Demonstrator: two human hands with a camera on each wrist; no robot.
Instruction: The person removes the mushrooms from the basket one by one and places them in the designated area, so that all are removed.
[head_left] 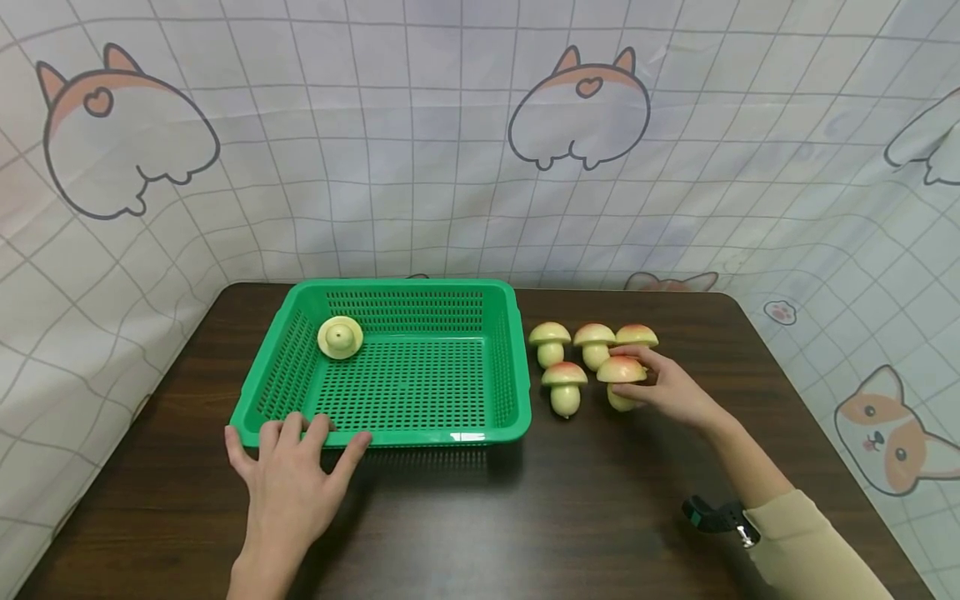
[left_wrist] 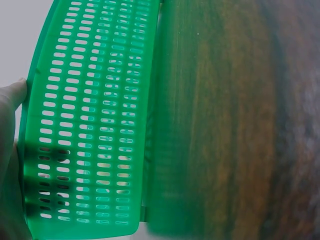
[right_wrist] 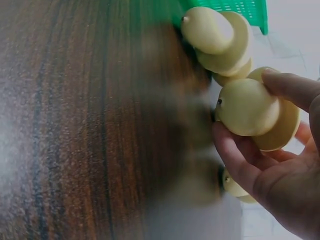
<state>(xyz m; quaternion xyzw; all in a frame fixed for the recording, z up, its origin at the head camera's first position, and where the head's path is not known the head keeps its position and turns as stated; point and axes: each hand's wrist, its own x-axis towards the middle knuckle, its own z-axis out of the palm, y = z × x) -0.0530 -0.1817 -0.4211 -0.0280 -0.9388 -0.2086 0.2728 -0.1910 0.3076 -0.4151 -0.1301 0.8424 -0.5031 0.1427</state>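
Observation:
My left hand point(head_left: 288, 475) holds the near rim of a green plastic basket point(head_left: 420, 436), fingers bent over it and thumb resting at the edge. One pale yellow-green toy mushroom point(head_left: 340, 337) lies in the basket's far left part, stem facing up. To the right of the basket, my right hand point(head_left: 663, 387) grips another toy mushroom point(right_wrist: 248, 107) with a red-tinged cap, its thumb and fingers on either side. The stem of this mushroom points toward the camera in the right wrist view. Several similar mushrooms point(head_left: 565, 387) stand close beside it on the table.
The dark wood-grain table point(head_left: 465, 517) carries the basket and mushrooms. A white gridded cloth point(head_left: 442, 167) with cartoon corgis hangs behind and along the sides. A black band point(head_left: 712, 514) is on the right wrist, next to a beige sleeve point(head_left: 810, 542).

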